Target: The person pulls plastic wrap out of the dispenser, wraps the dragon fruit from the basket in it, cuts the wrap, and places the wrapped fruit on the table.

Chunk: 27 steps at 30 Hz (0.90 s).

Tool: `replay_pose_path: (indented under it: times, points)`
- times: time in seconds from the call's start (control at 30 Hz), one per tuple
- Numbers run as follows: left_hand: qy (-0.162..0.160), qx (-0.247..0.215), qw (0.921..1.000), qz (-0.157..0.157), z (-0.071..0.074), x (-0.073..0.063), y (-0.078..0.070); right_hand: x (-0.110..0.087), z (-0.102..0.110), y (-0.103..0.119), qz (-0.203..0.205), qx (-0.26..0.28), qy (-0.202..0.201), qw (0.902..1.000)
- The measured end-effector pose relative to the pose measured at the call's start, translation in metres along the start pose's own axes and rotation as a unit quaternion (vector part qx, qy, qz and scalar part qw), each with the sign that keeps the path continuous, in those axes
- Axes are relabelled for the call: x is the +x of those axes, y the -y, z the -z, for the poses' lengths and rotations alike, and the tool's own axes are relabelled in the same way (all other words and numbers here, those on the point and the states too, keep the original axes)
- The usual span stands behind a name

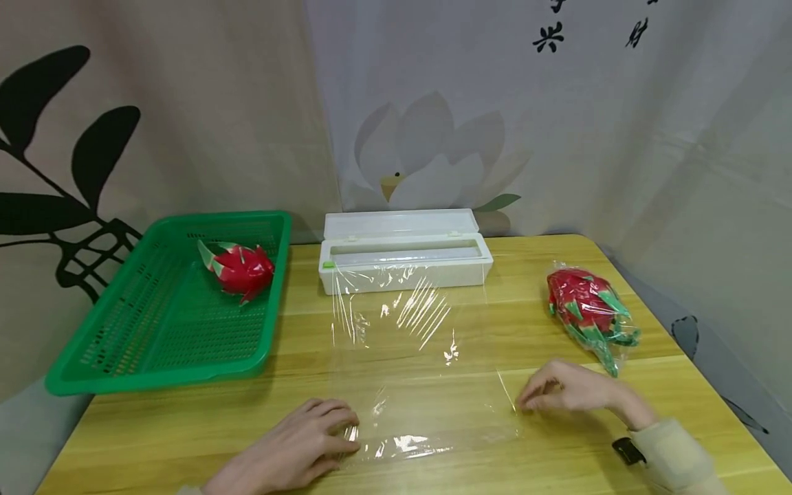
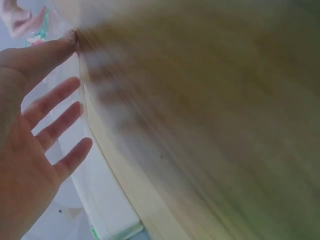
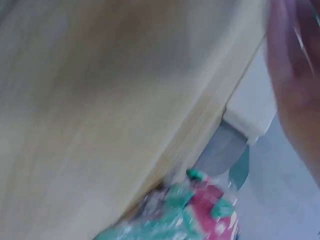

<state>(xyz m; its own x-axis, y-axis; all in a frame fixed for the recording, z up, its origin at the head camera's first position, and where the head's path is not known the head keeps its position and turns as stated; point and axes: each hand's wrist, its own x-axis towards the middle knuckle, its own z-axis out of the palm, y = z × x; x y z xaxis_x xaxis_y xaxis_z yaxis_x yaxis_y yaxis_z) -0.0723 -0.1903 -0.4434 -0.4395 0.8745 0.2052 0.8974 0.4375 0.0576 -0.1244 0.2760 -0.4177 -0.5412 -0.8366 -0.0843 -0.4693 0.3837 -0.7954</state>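
A sheet of clear plastic wrap [image 1: 421, 385] stretches over the table from a white dispenser box [image 1: 405, 275] with its lid up. At the sheet's near left corner, my left hand [image 1: 303, 443] pinches the film between thumb and index finger, the other fingers spread in the left wrist view. Across from it, my right hand [image 1: 572, 392] pinches the sheet's right edge with curled fingers. That hand is only partly visible and blurred in the right wrist view. Behind the right hand lies a dragon fruit [image 1: 581, 302] wrapped in clear film.
On the left stands a green plastic basket [image 1: 161, 378] holding an unwrapped dragon fruit [image 1: 244, 270]. The wooden table [image 1: 185, 433] ends at a printed curtain [image 1: 235, 124] behind the box. A dark clasp [image 1: 628, 451] sits at the right wrist.
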Motion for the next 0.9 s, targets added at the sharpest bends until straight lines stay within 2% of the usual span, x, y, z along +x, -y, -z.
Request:
replay_pose_path:
  times: [0.03, 0.07, 0.13, 0.23, 0.33, 0.4, 0.47, 0.63, 0.7, 0.77, 0.9]
  points:
    - [0.001, -0.001, 1.0000, 0.002, 0.000, 0.000, 0.000, 0.003, -0.003, 0.001, 0.012, -0.064, -0.047, 0.9968]
    - [0.002, -0.003, 1.0000, 0.003, 0.000, 0.000, 0.000, 0.007, -0.006, 0.001, 0.018, -0.129, -0.088, 0.9876]
    - [0.005, -0.007, 0.9999, 0.006, 0.000, 0.000, 0.000, 0.015, -0.014, 0.002, 0.023, -0.241, -0.141, 0.9598]
    - [0.007, -0.011, 0.9999, 0.007, 0.000, 0.000, 0.000, 0.022, -0.027, 0.001, 0.028, -0.351, -0.148, 0.9240]
    - [0.005, -0.009, 0.9999, 0.003, 0.000, 0.000, 0.001, 0.022, -0.037, 0.000, 0.031, -0.394, -0.124, 0.9101]
    - [0.004, -0.007, 1.0000, -0.001, -0.001, 0.000, 0.001, 0.019, -0.041, -0.001, 0.022, -0.405, -0.111, 0.9071]
    - [0.002, -0.008, 1.0000, -0.002, -0.001, 0.000, 0.002, 0.016, -0.043, -0.001, 0.014, -0.403, -0.104, 0.9091]
    - [0.002, -0.020, 0.9998, 0.003, -0.001, -0.001, 0.004, 0.012, -0.044, -0.001, -0.010, -0.354, -0.090, 0.9309]
    - [0.005, -0.028, 0.9995, 0.011, -0.001, -0.002, 0.004, 0.012, -0.044, -0.001, -0.016, -0.341, -0.087, 0.9358]
    - [0.007, -0.032, 0.9993, 0.017, 0.000, -0.002, 0.004, 0.011, -0.045, -0.001, -0.017, -0.340, -0.088, 0.9360]
    - [0.008, -0.024, 0.9994, 0.025, 0.000, -0.003, 0.005, 0.010, -0.046, -0.003, -0.013, -0.353, -0.099, 0.9301]
